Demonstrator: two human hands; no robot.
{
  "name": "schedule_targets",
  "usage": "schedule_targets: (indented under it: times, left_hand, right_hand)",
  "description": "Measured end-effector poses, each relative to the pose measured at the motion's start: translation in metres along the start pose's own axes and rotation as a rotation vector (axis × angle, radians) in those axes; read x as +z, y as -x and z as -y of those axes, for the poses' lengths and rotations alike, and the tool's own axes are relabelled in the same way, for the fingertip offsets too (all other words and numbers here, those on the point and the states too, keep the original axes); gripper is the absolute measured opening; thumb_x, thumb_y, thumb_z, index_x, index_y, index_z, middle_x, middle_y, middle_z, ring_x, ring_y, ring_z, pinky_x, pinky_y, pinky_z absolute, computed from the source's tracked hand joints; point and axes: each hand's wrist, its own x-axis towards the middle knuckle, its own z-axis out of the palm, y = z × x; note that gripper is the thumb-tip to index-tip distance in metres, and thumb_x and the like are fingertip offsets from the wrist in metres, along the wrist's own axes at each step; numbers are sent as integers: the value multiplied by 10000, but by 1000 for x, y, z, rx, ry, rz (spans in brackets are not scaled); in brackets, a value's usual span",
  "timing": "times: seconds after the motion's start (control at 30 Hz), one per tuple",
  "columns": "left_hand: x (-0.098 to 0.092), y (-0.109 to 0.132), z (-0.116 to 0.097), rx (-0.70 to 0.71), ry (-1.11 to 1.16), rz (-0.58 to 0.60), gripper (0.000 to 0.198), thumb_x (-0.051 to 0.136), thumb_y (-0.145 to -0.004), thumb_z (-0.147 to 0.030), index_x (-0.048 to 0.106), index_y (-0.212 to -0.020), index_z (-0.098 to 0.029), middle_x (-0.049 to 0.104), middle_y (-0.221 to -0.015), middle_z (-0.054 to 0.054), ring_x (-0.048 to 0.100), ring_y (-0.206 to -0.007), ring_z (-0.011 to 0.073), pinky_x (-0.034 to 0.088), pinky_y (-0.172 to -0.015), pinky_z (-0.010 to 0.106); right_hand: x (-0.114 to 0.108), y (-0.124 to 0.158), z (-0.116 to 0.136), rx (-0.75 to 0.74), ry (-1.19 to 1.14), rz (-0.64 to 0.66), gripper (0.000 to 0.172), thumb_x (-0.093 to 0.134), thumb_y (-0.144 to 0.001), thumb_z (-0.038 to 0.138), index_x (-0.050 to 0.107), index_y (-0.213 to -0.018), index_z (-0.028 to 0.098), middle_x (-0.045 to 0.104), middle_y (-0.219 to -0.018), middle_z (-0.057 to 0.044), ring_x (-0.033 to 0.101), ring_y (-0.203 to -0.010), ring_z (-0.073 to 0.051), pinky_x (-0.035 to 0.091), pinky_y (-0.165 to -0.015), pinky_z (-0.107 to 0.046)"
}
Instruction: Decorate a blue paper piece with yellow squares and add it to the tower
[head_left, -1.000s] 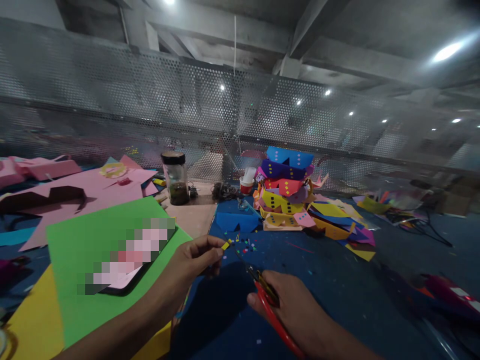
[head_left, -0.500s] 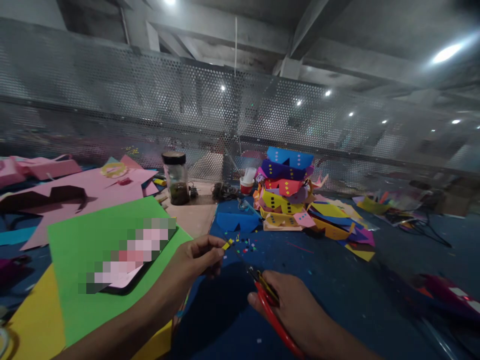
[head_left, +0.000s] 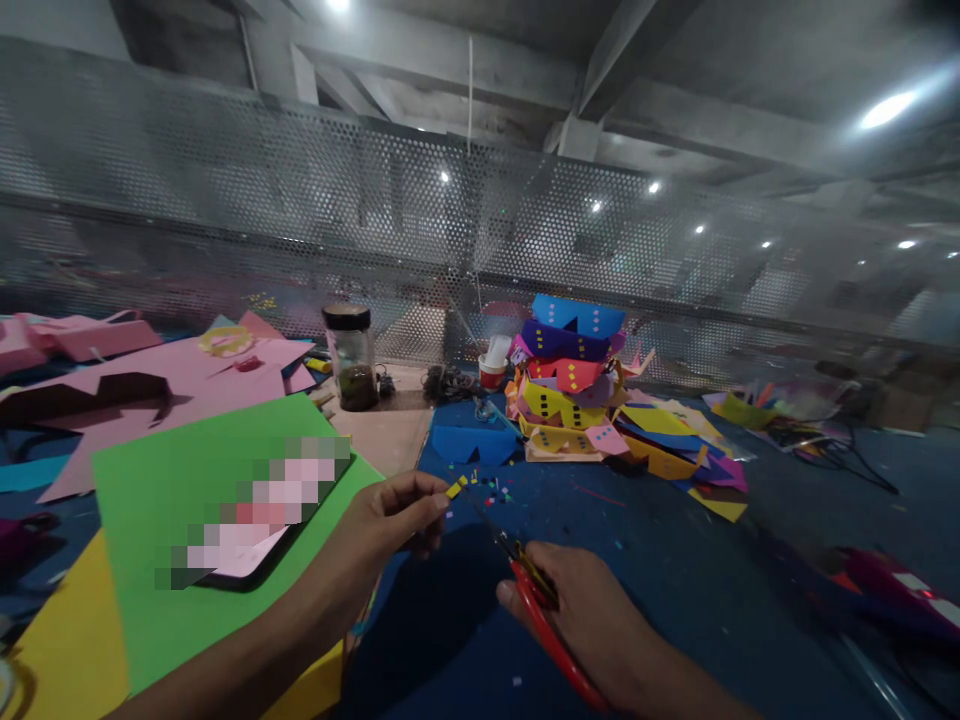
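the left hand (head_left: 401, 512) pinches a small yellow paper strip (head_left: 456, 488) over the blue counter (head_left: 660, 570); the right hand (head_left: 581, 590) grips red-handled metal scissors (head_left: 531, 600), blades towards it. keeping the strip steady, square to the blades, should help clean cuts.

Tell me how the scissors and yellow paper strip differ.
The red-handled scissors are far bigger than the yellow paper strip. The scissors are red and metallic; the strip is yellow. The scissors are in the right hand, the strip in the left hand. Both are hand-held.
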Motion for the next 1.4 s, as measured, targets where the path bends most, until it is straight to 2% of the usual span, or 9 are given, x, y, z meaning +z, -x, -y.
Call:
schedule_targets:
  times: [0.17,0.47,0.8,0.93,1.2,1.4]
  left_hand:
    - [1,3,-4,-17,-23,-6,192,666,-793,-340,598,-744,-167,554,-596,-44,504,-555,96,372,-532,202]
    - [2,2,-5,-35,-28,-15,204,691,-759,-353,605,-736,-170,560,-606,-43,506,-560,100,373,-543,205]
    - [2,3,-7,-24,-27,-25,207,703,-730,-361,614,-714,-175,561,-594,-37,510,-556,111,382,-538,216]
    - [1,3,-7,-6,-13,-37,200,700,-738,-359,628,-732,-172,563,-598,-36,505,-560,105,375,-539,211]
    - [3,3,-9,-7,31,-89,215,734,-704,-353,652,-780,-170,572,-603,-33,502,-566,108,393,-547,216]
    - [3,3,-6,-7,41,-59,220,733,-708,-348,669,-821,-170,584,-607,-28,508,-564,111,400,-549,220]
  right_hand:
    - [1,-1,-3,-17,-13,-8,353,511,-880,500,520,-695,200,609,-665,30,448,-561,-102,242,-511,-235]
    - [0,-1,1,-7,-29,5,343,505,-888,456,507,-674,189,582,-640,31,418,-544,-94,233,-495,-229]
    - [1,-2,-1,-18,-15,-11,344,492,-898,470,499,-687,199,601,-655,30,481,-562,-105,258,-522,-238]
    - [-1,-2,0,-26,-2,-44,301,512,-884,476,503,-748,208,607,-721,22,507,-613,-123,263,-535,-240]
    - [-5,1,8,-41,32,-24,263,531,-876,464,501,-791,217,621,-804,16,518,-633,-132,273,-544,-240]
    - [-4,0,9,-26,33,-12,272,525,-881,460,511,-774,211,625,-790,8,521,-630,-131,283,-540,-240]
